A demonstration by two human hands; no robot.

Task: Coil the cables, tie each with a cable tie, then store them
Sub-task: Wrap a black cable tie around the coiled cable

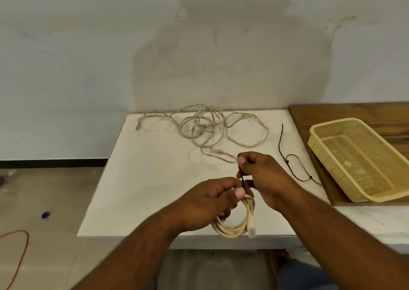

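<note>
Over the near edge of the white table (150, 179), tying stage for 1 coil: the left hand (208, 203) grips a cream coiled cable (234, 230) at its top, fingers curled round the loops, so that the coil hangs at the table's front edge with 1 clear plug (251, 231) dangling at its lower right; the right hand (261, 177) pinches a black cable tie (242, 180) between thumb and fingers and holds it upright just above the left thumb, where it meets the bundle; whether the tail has passed through the tie's head is hidden by the fingers. Judged from this, the step in hand is cinching; it is best done by keeping the left grip close beside the tie so the loops cannot spread, pulling the tail in line with the head rather than sideways, and stopping once the loops are snug but not crushed; the dangling plug end is better tucked along the coil before tightening. Loose cables (205, 128) lie tangled at the far side of the table, their number not countable; spare black ties (294, 166) lie near its right edge; the yellow basket (334, 121), on the wooden board (354, 110) to the right, holds no cable, so storing is not yet begun.
</note>
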